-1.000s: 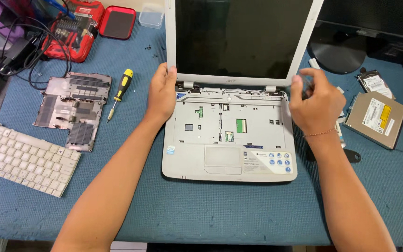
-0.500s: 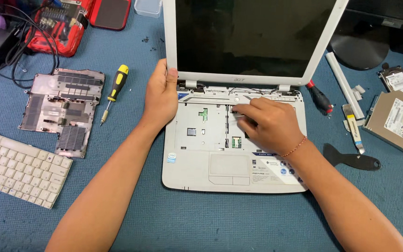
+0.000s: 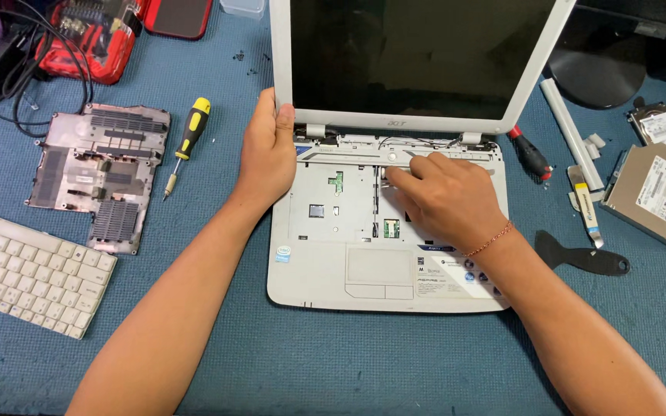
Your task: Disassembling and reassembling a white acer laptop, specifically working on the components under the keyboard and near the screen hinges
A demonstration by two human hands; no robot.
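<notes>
My left hand [image 3: 267, 158] clasps the left edge of the white laptop [image 3: 383, 231] at the screen's lower corner, just by the left hinge; thumb on the front of the bezel, fingers wrapped behind. Grip clenched on the laptop. My right hand [image 3: 445, 196] lies palm down over the exposed inner deck where the keyboard used to sit, fingertips [image 3: 395, 176] touching the metal plate near the middle, just below the hinge strip. That grip is released, holding nothing as far as I can see, though the palm hides what is under it. Thin red bracelet [image 3: 491, 240] on the right wrist.

Laptop sits open in the centre of the blue worktop [image 3: 333, 362], screen upright and dark, touchpad toward me.

Left of it: yellow-and-black screwdriver [image 3: 185, 142], lying apart from my left hand. Further left a grey bottom cover panel [image 3: 98, 177], and the detached white keyboard [image 3: 25, 270] at the left edge. Red tool case [image 3: 86, 38] with black cables [image 3: 9, 69] at top left.

Right: red-handled screwdriver [image 3: 529, 154] just beside the right hinge, white plastic strip [image 3: 572, 135], black pry tool [image 3: 580, 258], optical drive [image 3: 657, 196], hard drive [image 3: 660, 127] near the edge.
</notes>
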